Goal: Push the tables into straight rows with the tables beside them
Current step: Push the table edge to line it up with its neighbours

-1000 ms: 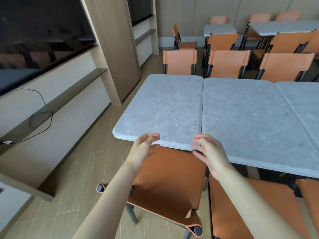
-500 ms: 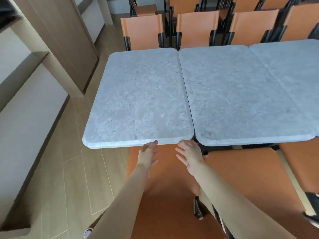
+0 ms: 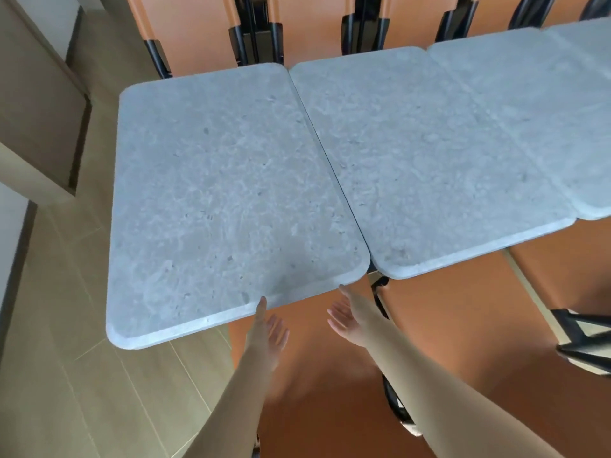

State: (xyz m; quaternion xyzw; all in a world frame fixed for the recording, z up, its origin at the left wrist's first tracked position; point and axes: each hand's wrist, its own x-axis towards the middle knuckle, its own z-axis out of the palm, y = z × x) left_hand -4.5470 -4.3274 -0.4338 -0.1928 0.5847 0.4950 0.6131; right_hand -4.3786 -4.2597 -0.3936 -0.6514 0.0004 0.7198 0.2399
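Three grey stone-look tables stand side by side. The left table (image 3: 215,193) sticks out nearer to me than the middle table (image 3: 429,160), its near edge lower in the view. A third table (image 3: 562,110) joins on the right. My left hand (image 3: 269,325) is open just below the left table's near edge, its thumb tip touching that edge. My right hand (image 3: 347,315) is open, palm turned inward, with its fingertips at the edge near the table's right corner. Both hands hold nothing.
Orange chairs with black frames line the far side (image 3: 205,31). An orange chair seat (image 3: 330,391) lies under my arms and another (image 3: 463,309) to the right. A wooden cabinet (image 3: 36,104) stands at the left, with wood floor (image 3: 99,375) between.
The view has tipped further down and closer over the tables. Both hands stayed open at the left table's near edge, spreading slightly apart.
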